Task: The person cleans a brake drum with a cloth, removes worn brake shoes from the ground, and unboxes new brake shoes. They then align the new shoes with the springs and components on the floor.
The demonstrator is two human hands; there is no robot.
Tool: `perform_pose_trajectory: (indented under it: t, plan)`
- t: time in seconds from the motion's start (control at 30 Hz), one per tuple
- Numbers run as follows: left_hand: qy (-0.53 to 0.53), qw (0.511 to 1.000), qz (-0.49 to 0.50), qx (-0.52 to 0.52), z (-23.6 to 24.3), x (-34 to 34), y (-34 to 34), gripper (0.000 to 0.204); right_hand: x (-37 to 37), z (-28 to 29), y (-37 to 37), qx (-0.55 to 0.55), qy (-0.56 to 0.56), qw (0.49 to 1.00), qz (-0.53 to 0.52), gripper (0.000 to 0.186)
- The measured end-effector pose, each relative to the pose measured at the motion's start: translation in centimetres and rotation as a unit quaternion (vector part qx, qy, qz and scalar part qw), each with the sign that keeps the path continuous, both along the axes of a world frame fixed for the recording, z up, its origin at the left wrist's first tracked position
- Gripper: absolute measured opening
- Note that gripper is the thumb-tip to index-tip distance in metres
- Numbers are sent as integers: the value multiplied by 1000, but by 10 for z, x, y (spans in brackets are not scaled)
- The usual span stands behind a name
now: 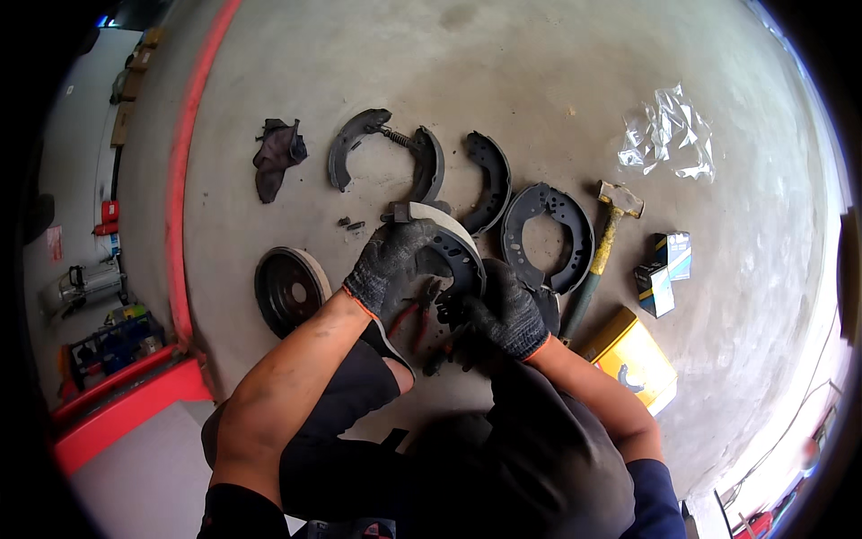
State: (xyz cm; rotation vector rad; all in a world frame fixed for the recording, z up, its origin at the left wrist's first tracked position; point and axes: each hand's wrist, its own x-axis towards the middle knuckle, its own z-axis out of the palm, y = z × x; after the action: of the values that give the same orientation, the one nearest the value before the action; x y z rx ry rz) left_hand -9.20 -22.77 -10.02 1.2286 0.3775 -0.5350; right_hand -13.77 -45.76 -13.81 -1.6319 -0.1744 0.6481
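Both my hands wear dark work gloves with orange cuffs. My left hand point(391, 262) is closed round the upper left end of a curved black brake shoe point(460, 254) with a pale lining along its outer edge. At the shoe's lower end my right hand point(510, 310) is closed, its fingertips partly in shadow. Beneath the shoe lie red-handled pliers point(415, 322), partly hidden by it. A brake drum point(289, 292) rests left of my left hand. Beyond my hands are two shoes joined by a spring point(400, 137), a single brake shoe point(489, 180) and a ring-shaped shoe pair point(525, 235).
Right of the shoes lies a hammer point(600, 247) with a yellow and green handle. Small blue-and-white boxes point(664, 269), a yellow box point(633, 359) and clear plastic wrap point(669, 135) are farther right. A dark rag point(279, 160) lies left, near a red rail point(184, 180).
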Motion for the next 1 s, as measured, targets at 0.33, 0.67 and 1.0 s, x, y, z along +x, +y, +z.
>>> perform_pose_trajectory:
  t: [0.33,0.67,1.0]
  plan:
    - [17,976,-2,219,-38,13,-65,67,9,-45,24,125,147,981,-22,58]
    - [41,928,-115,352,-56,26,-80,42,53,-41,-10,47,122,991,31,66]
    - [50,799,-197,566,-115,115,-98,90,44,-64,-67,82,61,956,-276,66]
